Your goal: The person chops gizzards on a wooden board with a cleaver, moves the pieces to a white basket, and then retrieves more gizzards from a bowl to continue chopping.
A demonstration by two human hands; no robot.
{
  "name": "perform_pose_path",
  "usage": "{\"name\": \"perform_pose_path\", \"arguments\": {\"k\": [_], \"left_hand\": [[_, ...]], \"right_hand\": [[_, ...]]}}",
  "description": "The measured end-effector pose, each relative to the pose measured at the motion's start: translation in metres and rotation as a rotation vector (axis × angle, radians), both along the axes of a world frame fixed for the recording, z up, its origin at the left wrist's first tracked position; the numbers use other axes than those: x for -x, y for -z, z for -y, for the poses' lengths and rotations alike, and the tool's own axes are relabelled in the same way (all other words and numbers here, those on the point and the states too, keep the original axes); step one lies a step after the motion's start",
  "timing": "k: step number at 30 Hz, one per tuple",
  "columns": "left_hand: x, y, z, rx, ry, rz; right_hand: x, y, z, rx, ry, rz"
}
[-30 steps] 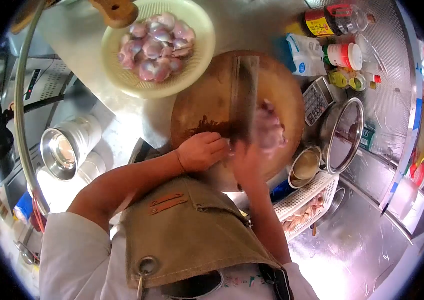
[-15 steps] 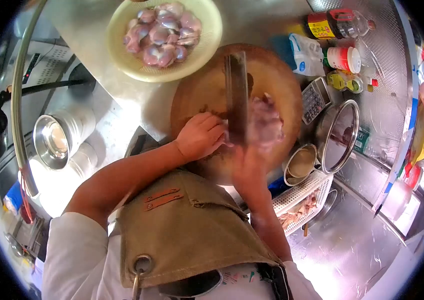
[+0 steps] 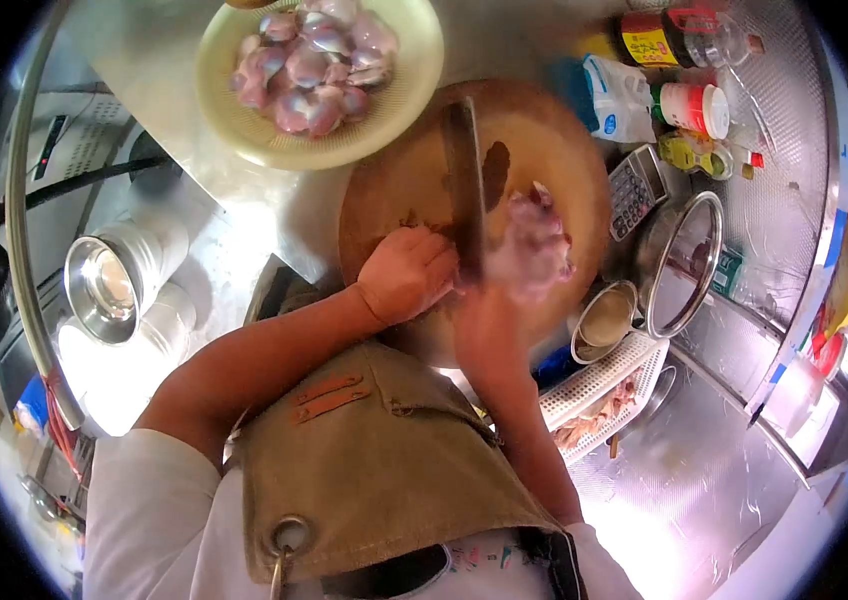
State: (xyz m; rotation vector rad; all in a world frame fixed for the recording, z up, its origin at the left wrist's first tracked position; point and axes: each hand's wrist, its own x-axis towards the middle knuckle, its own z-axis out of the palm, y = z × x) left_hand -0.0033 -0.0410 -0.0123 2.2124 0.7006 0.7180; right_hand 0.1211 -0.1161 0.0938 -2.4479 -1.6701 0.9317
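My right hand (image 3: 489, 325) is blurred and closed round the handle end of a cleaver (image 3: 464, 175), whose long blade points away from me over a round wooden chopping board (image 3: 394, 190). Left of the blade, my left hand (image 3: 409, 275) lies on the board with its fingers curled. A bit of pink meat, seemingly gizzard, shows at its fingertips beside the blade; the rest is hidden under the fingers. To the right of the cleaver sits a small heap of cut gizzards (image 3: 534, 245). Beyond the board, whole gizzards (image 3: 309, 68) fill a pale yellow plastic colander (image 3: 409, 95).
Along the right stand a calculator-like keypad device (image 3: 634, 190), a steel pot (image 3: 709, 225), a small bowl (image 3: 606, 322) and a white perforated basket (image 3: 599, 385) with meat. Bottles, including a dark sauce bottle (image 3: 684, 38), and a white bag (image 3: 622, 100) lie farther back. Metal containers (image 3: 104, 285) stand left.
The cleaver and my right hand have shifted slightly left, bringing the blade closer to my left fingers. Its blade now looks narrower and slightly tilted. My left hand stays at nearly the same place.
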Motion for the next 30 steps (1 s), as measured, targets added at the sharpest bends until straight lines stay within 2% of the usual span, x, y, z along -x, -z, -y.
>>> {"name": "perform_pose_path", "arguments": {"k": [3,7,10,11,13,15,16,18,19,23,26,29,30], "left_hand": [[0.001,0.002,0.013,-0.018,0.015,0.010],[0.003,0.007,0.012,-0.114,0.100,-0.011],[0.013,-0.004,0.021,-0.146,0.214,-0.023],[0.016,-0.006,0.021,-0.151,0.270,-0.033],[0.011,-0.024,0.016,-0.180,0.288,0.020],[-0.012,-0.035,0.015,-0.220,0.323,0.095],[-0.032,-0.038,0.012,-0.251,0.342,0.139],[-0.052,-0.050,0.006,-0.300,0.437,0.038],[-0.054,-0.056,0.006,-0.305,0.506,-0.115],[-0.042,-0.086,0.004,-0.218,0.597,-0.620],[-0.034,-0.080,0.014,-0.196,0.282,-0.803],[-0.033,-0.080,0.013,-0.017,0.216,-0.851],[-0.033,-0.081,0.013,-0.019,0.258,-0.848]], "right_hand": [[-0.001,0.018,-0.006,0.048,0.044,0.045],[-0.004,0.022,-0.011,-0.246,-0.035,0.175],[-0.029,0.020,-0.002,-0.279,-0.115,0.211],[-0.050,0.042,0.012,-0.321,-0.155,0.225],[-0.052,0.031,0.016,-0.407,0.056,0.060],[-0.040,-0.044,-0.003,-0.493,0.543,-0.296],[-0.042,-0.054,0.002,-0.549,0.584,-0.321],[-0.048,-0.071,0.017,-0.673,0.650,-0.385],[-0.052,-0.073,0.030,-0.653,0.649,-0.338],[-0.049,-0.062,0.076,-0.609,0.830,-0.555],[-0.042,-0.049,0.104,-0.524,0.875,-0.607],[-0.038,-0.036,0.119,-0.491,0.871,-0.703],[-0.036,-0.034,0.122,-0.490,0.889,-0.697]]}}
